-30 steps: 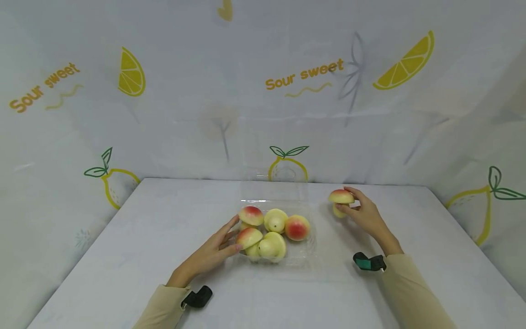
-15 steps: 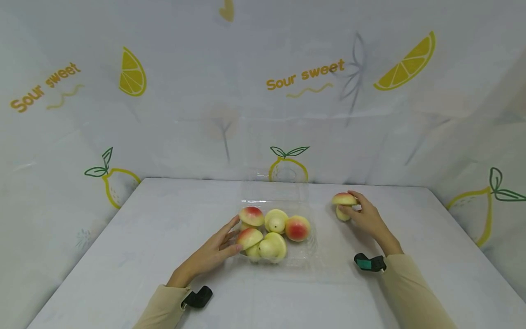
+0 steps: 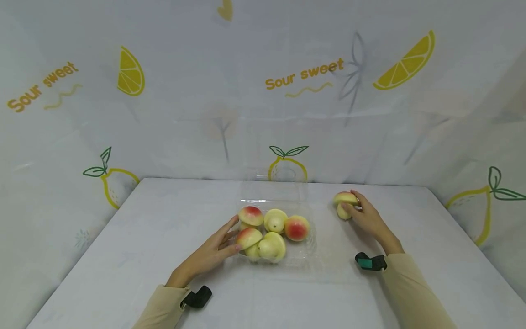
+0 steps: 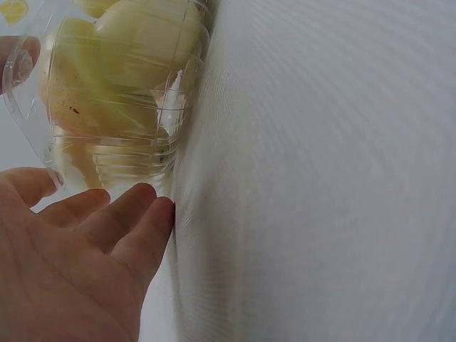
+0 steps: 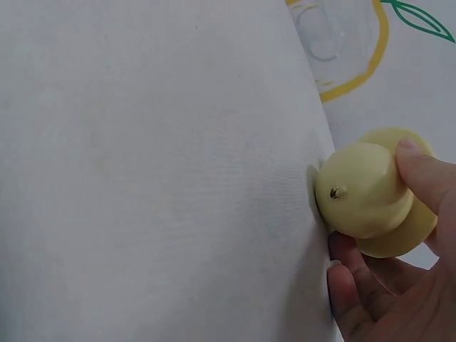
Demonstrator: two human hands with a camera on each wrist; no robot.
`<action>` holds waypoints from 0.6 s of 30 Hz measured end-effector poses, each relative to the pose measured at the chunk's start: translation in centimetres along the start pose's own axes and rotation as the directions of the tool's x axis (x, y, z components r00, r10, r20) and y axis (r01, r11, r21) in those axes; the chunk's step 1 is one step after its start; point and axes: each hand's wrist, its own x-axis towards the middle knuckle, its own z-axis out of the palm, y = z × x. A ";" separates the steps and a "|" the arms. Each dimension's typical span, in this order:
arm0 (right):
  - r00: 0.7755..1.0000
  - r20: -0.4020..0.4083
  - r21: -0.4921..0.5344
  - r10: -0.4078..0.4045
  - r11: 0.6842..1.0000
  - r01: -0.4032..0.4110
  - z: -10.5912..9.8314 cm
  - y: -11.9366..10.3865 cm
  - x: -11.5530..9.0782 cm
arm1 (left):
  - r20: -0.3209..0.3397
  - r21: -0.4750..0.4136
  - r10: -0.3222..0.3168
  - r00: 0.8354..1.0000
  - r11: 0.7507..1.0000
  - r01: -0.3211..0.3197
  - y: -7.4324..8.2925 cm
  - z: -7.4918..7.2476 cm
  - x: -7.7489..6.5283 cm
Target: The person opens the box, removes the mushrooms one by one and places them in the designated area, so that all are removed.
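Note:
My right hand (image 3: 368,221) holds a toy mushroom (image 3: 345,197) with a red-and-yellow cap and pale stem. In the right wrist view, the stem of this mushroom (image 5: 365,189) is close to the white tabletop, the thumb is on it and the other fingers are below. My left hand (image 3: 211,250) rests at the left side of a clear plastic clamshell box (image 3: 302,260), fingers spread and fairly straight. The left wrist view shows the left fingertips (image 4: 146,192) right by the box's ribbed wall. Inside the box lie several mushrooms (image 3: 297,228), some cap up, others stem up.
The box's clear lid (image 3: 274,189) stands raised at the back. A white cloth covers the tabletop (image 3: 135,237). Behind its far edge hangs a white curtain (image 3: 185,137) printed with lemons. Both wrists carry dark camera mounts (image 3: 198,297).
My right hand and its mushroom have shifted slightly right, and the mushroom has tilted a little. The left hand and the box look the same.

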 end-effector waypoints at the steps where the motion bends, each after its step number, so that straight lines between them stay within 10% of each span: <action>1: 1.000 0.004 -0.001 -0.002 1.000 0.002 0.0 0.1 0.0 | 0.001 0.000 -0.002 1.000 1.000 0.002 0.0 0.0 0.0; 18: 0.999 -0.004 0.001 -0.047 0.999 0.047 -0.3 0.4 0.2 | 0.003 -0.003 0.003 1.000 1.000 -0.003 -0.2 0.0 0.1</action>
